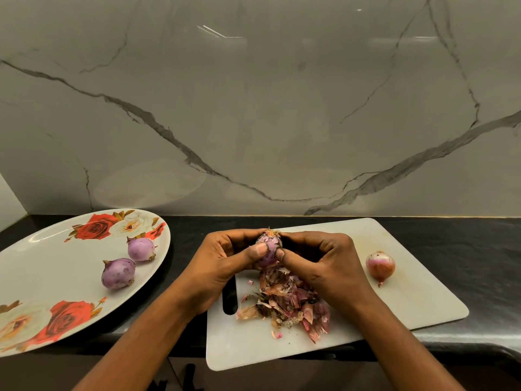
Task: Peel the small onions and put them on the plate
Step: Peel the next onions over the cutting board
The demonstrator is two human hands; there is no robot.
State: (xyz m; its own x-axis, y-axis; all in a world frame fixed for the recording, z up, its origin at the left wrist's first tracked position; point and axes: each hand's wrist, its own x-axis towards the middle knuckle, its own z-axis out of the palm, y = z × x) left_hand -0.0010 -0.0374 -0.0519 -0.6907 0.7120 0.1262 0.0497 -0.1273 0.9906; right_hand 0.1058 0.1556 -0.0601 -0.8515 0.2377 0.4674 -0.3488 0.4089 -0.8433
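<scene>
A dark, faintly mottled surface (465,249) runs along a glossy wall (253,108) of pale marble with grey veins, which reflects lights and the plate. A white cutting board (408,306) lies on it, its near corner seemingly past the front edge, though the wide lens makes that hard to judge. Above the board's left part, the left hand (220,266) and right hand (327,266) both close their grip on a half-skinned onion (269,249), thumbs pressed to its side. Under them on the board is a heap of skins (287,303); toward the board's right side rests an unpeeled onion (380,265). Left of the board sits a rose-patterned plate (42,263) with two peeled onions (118,273).
</scene>
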